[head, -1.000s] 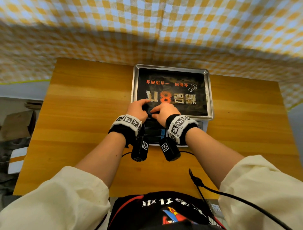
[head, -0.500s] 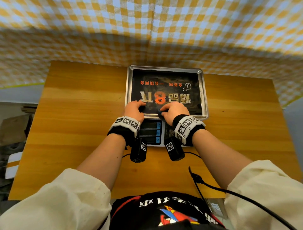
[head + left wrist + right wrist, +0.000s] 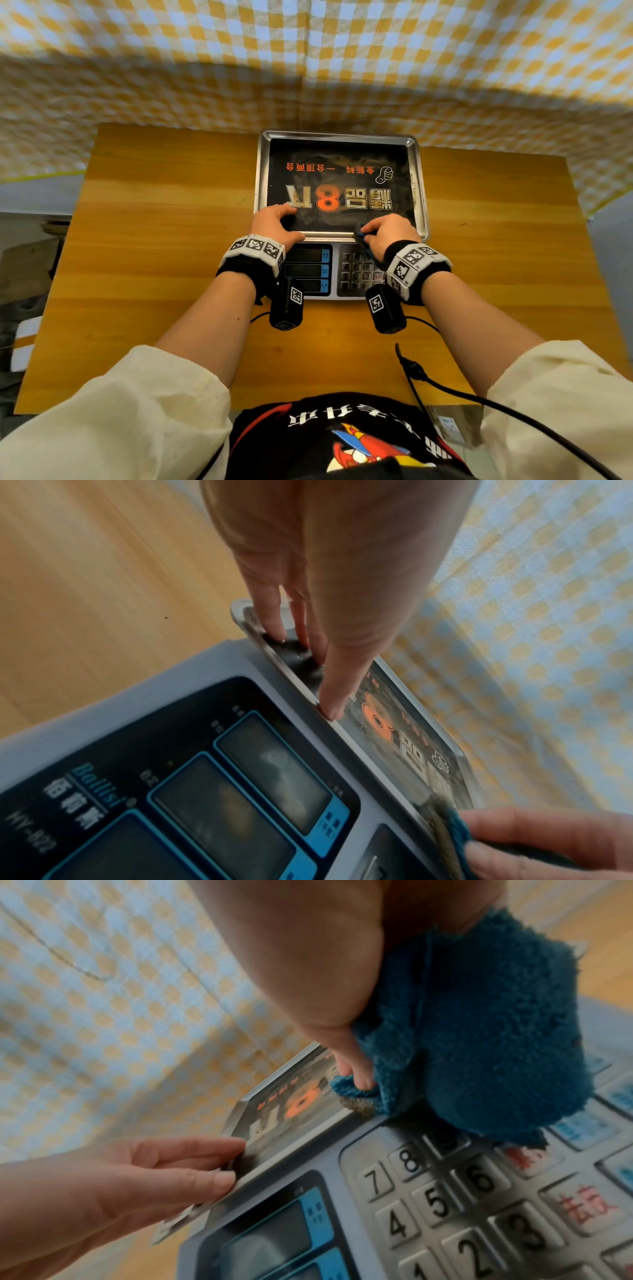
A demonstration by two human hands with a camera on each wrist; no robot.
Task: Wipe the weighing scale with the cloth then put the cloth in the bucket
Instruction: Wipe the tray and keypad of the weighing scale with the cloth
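A wooden table [image 3: 154, 257] is filling the middle of the head view, with a yellow and blue checked cloth backdrop [image 3: 308, 61] hanging behind it. Past the table's left edge, some dim clutter is showing, too blurred to make out.

Moving right, the person's left hand [image 3: 274, 224] is resting on the near left corner of the scale [image 3: 339, 270]. Its fingers [image 3: 274, 612] are lying nearly straight and slightly spread, pressing down on the steel pan [image 3: 419, 192], while the thumb [image 3: 334, 691] is lying along the pan's near rim. The hand is holding nothing. A black band with square printed markers is wrapping the wrist.

The scale is sitting at the middle of the table toward its far edge. Its pan is carrying a black sticker with a large orange 8 and pale characters, appearing upside down from the person's side. Below the pan, on the sloping front panel, three dark display windows [image 3: 305, 270] with blue frames are sitting on the left and a grey number keypad [image 3: 358, 272] on the right.

Further right, the right hand [image 3: 388, 233] is gripping the cloth [image 3: 479, 1031], a dark blue fluffy one, with curled fingers and thumb. The cloth is bunched under the hand, touching the near right edge of the pan and hanging over the top of the keypad.

A black cable [image 3: 445, 387] is trailing across the near right of the table toward the person's cream sleeves. The bucket is out of view.
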